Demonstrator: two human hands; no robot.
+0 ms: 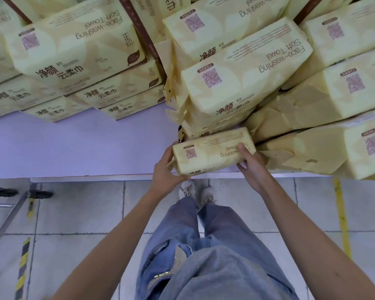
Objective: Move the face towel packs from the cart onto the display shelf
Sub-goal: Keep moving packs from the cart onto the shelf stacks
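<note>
A pale yellow face towel pack (212,151) lies lengthwise at the front edge of the lilac display shelf (74,146). My left hand (166,172) grips its left end, fingers curled under it. My right hand (252,164) holds its right end with the thumb on top. The pack sits just in front of a tall stack of the same packs (236,83), touching or nearly touching the lowest ones. The cart is out of view.
More stacked packs (78,61) fill the shelf's back left, and others (333,126) crowd the right. A brown shelf post (143,35) stands between the stacks. Bare lilac shelf lies at the front left. A grey metal bar (9,217) and striped floor tape (23,263) are at left.
</note>
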